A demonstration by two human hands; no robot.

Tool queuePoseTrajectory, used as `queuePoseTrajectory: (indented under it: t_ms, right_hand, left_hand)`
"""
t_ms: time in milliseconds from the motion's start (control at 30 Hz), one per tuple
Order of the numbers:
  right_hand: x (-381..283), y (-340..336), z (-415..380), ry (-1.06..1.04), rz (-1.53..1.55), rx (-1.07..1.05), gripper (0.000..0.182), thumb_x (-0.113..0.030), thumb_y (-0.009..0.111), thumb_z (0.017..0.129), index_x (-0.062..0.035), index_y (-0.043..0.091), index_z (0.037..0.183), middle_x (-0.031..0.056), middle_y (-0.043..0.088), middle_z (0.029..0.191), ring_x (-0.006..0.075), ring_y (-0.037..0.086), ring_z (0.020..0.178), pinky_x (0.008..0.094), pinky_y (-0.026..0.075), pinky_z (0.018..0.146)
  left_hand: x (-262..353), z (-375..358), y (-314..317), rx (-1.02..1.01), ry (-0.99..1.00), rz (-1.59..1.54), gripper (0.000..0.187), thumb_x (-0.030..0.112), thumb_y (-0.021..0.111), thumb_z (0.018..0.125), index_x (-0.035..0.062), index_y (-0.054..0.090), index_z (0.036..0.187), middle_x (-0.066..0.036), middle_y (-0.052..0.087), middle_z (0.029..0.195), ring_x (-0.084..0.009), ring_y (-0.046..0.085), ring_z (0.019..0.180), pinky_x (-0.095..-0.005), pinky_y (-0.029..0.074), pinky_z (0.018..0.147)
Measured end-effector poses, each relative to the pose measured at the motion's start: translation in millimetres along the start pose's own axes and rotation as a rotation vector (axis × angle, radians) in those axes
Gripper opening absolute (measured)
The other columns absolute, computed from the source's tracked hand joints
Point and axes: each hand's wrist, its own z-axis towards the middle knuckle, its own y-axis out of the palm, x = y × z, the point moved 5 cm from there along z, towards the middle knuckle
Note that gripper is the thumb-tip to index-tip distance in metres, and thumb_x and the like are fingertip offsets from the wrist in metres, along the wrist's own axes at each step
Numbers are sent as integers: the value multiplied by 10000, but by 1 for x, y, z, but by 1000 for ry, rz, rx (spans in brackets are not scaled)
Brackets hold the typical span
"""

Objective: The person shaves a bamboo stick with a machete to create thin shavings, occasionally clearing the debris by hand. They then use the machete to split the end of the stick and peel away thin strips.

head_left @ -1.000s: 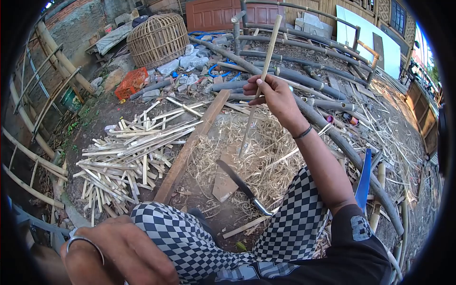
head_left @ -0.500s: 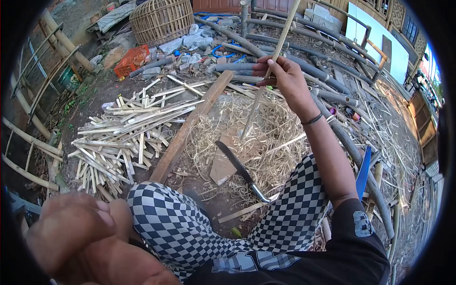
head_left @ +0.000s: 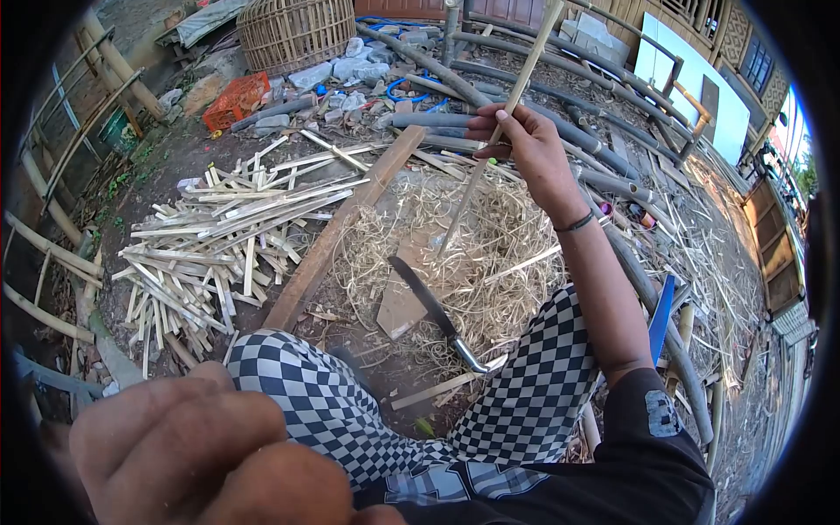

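My right hand (head_left: pixel 540 162) pinches a long, thin bamboo strip (head_left: pixel 529 66) between thumb and fingers. The strip stands steeply tilted, its lower end reaching down over the curly shavings (head_left: pixel 507 232). Close to the camera at lower left, my left hand (head_left: pixel 188 446) is large and slightly blurred, with its fingers curled. Whatever it may hold is hidden. Between my knees, a machete (head_left: pixel 429 302) with a dark blade and shiny handle lies across a flat piece of board (head_left: pixel 402 306) among the shavings. Neither hand touches it.
A wooden beam (head_left: pixel 350 219) slants along the ground beside a pile of split bamboo sticks (head_left: pixel 236 219). A blue saw blade (head_left: pixel 661 319) is beyond my right arm. Farther back are an orange crate (head_left: pixel 236 101), a woven bamboo cage (head_left: pixel 296 35), rubble and bamboo poles (head_left: pixel 569 127).
My left hand has come further into view and shifted right, now showing curled fingers. My right hand keeps the strip in nearly the same place. The view has shifted slightly.
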Motion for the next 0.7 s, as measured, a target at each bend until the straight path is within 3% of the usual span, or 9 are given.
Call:
queuePoseTrajectory:
  t_ms: [267, 367, 467, 533, 600, 700]
  right_hand:
    - [2, -3, 1, -8, 8, -13, 313, -166, 403, 1083, 46, 576, 1236, 183, 689, 1141, 262, 699, 1060, 349, 619, 842]
    - [4, -4, 1, -45, 4, 20, 306, -177, 438, 1070, 56, 599, 1185, 176, 695, 1074, 232, 703, 1000, 337, 627, 794]
    - [3, -3, 1, -24, 18, 14, 306, -178, 437, 1071, 49, 597, 1197, 176, 695, 1072, 231, 701, 1008, 341, 625, 796]
    - [1, -4, 0, -8, -32, 20, 321, -185, 410, 1083, 43, 581, 1230, 167, 695, 1121, 230, 698, 1046, 334, 615, 840]
    - [2, -3, 0, -2, -27, 5, 318, -180, 405, 1083, 41, 581, 1228, 168, 692, 1129, 237, 696, 1055, 335, 614, 843]
    - [0, -2, 0, 4, -15, 11, 322, -182, 396, 1085, 42, 577, 1229, 174, 688, 1140, 249, 695, 1064, 350, 615, 844]
  left_hand:
    - [3, 5, 7, 20, 25, 36, 221, 75, 680, 815, 90, 641, 1032, -88, 573, 698, -226, 557, 505, -368, 447, 489]
    - [-6, 11, 22, -42, 6, 38, 216, 62, 671, 813, 77, 639, 1026, -89, 564, 678, -230, 546, 475, -370, 433, 467]
    - [-25, 20, 52, -231, -68, -4, 212, 50, 661, 811, 63, 637, 1021, -89, 555, 657, -234, 534, 445, -372, 419, 444]
    - [-45, 17, 76, -476, -199, -87, 269, 108, 658, 823, 75, 615, 1087, -92, 566, 608, -302, 564, 491, -422, 455, 527]
    - [-66, 17, 97, -598, -201, -133, 355, 143, 648, 840, 75, 584, 1182, -114, 571, 568, -307, 606, 530, -439, 468, 566]
    - [-101, 21, 134, -746, -219, -292, 295, 177, 644, 885, 55, 623, 1152, -114, 609, 590, -270, 636, 548, -399, 492, 584]
